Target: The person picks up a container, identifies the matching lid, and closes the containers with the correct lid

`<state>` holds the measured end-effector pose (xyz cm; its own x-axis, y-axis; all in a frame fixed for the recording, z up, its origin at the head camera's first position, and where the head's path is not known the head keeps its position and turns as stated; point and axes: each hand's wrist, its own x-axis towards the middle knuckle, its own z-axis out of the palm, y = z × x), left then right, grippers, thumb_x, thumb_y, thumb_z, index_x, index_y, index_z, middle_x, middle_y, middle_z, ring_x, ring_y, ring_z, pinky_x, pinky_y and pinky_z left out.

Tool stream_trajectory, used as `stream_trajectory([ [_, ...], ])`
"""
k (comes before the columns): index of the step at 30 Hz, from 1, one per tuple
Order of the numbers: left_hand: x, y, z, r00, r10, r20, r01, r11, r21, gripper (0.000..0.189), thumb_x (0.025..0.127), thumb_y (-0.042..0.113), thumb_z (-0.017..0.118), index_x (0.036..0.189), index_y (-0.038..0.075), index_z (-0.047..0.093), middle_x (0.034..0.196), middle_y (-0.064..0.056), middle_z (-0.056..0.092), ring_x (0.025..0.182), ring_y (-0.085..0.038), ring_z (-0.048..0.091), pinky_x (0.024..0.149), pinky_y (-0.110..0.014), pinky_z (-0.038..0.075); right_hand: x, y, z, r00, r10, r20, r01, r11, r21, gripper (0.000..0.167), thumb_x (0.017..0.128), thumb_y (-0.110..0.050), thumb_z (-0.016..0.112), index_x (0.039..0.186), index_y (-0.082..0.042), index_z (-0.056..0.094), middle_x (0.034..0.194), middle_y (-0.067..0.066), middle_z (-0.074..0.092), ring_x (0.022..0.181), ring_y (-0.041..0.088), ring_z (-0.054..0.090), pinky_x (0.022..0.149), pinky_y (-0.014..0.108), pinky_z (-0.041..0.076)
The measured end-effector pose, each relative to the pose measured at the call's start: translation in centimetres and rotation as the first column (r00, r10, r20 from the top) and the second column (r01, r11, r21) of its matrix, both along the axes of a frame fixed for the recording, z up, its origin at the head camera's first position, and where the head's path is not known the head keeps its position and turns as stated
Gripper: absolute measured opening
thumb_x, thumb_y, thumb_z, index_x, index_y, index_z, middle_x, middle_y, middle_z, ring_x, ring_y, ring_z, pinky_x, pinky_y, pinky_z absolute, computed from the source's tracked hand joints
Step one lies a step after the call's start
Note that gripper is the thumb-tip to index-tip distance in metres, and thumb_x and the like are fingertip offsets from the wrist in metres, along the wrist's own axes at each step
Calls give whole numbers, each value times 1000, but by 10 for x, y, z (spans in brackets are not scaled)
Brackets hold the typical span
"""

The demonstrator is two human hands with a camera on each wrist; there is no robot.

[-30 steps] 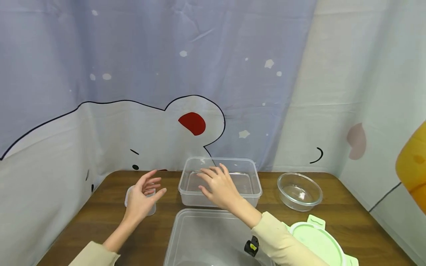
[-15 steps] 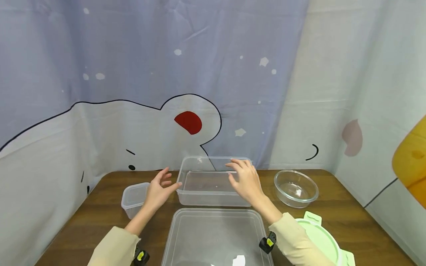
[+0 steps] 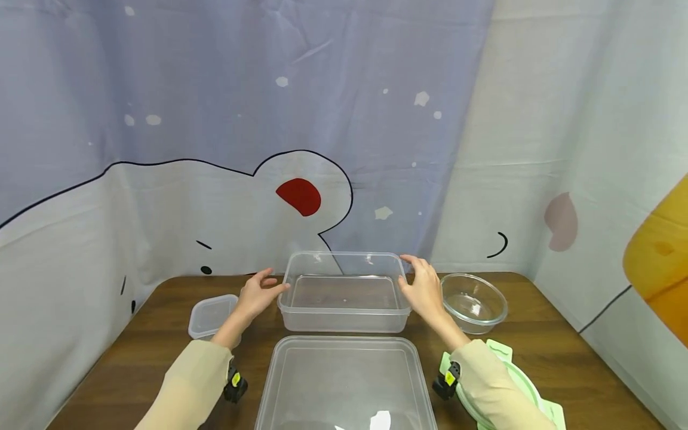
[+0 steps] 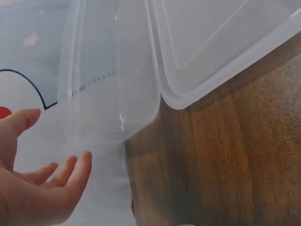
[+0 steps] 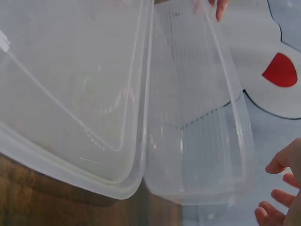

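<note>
1. Left hand (image 3: 258, 295), left of center in the frame, extends forward, fingers loosely spread, just beside the left end of a clear container (image 3: 344, 323).
2. Right hand (image 3: 424, 292), right of center, mirrors it at the other end, fingers parted and gently bent.
3. The container stands at lower center on a wood-grain table (image 3: 134, 358), behind a translucent lid (image 3: 344, 382).
4. A patterned curtain (image 3: 215, 89) fills the upper frame.

I'm seeing white glare shining on the translucent rectangular plastic lid (image 3: 346, 379); my wrist views are looking dimmer.
</note>
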<state>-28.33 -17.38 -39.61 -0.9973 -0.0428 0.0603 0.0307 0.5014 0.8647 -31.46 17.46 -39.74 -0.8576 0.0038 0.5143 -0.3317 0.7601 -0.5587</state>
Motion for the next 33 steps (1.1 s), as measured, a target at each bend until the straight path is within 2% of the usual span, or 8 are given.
stream_trajectory([
  [5,-6,0,-5,999,-31,25,30,999,14,63,94,22,61,144,-6,34,136,-31,49,110,-42,61,89,-43,55,-5,7,-9,994,1,107,7,997,-74,48,82,-10,66,128,-5,56,123,20,62,104,38,63,87,52,50],
  [9,-7,0,-9,999,-44,14,44,999,20,55,95,14,58,140,-9,38,131,-32,53,109,-41,62,83,-39,58,-8,12,-15,988,0,156,15,995,-94,46,83,-8,65,127,-2,57,120,22,64,100,39,66,86,53,52],
  [13,-7,1,-10,999,-53,-11,53,998,30,48,93,8,58,135,-12,45,124,-32,58,106,-38,64,78,-36,59,-10,14,-18,985,-16,174,31,996,-81,41,84,-9,64,124,-2,60,114,19,69,97,36,68,88,54,50],
  [16,-8,0,-9,998,-59,-13,59,998,26,46,91,6,59,131,-13,48,121,-31,59,99,-33,66,76,-35,60,-9,14,-16,983,-30,181,43,997,-65,37,84,-10,62,120,-2,64,108,16,72,100,35,68,90,56,46],
  [22,-7,0,-8,997,-80,-1,80,996,38,44,90,2,60,128,-17,49,120,-33,58,97,-33,67,74,-33,60,-8,14,-11,979,-34,203,43,998,-42,34,84,-9,60,117,-1,67,105,14,73,110,38,63,92,57,41],
  [27,-6,0,-8,997,-83,0,82,996,43,43,89,-1,61,127,-18,50,115,-32,60,90,-21,66,71,-29,60,-6,15,-9,976,-51,212,57,998,-21,32,84,-11,60,114,-3,70,105,13,73,111,37,62,92,55,43],
  [33,-5,-1,-10,996,-84,0,84,995,58,43,89,-1,62,127,-18,50,115,-33,60,89,-20,67,71,-29,60,-4,15,-9,977,-59,205,63,998,-16,31,84,-13,61,112,-5,71,105,12,73,109,36,64,88,54,45],
])
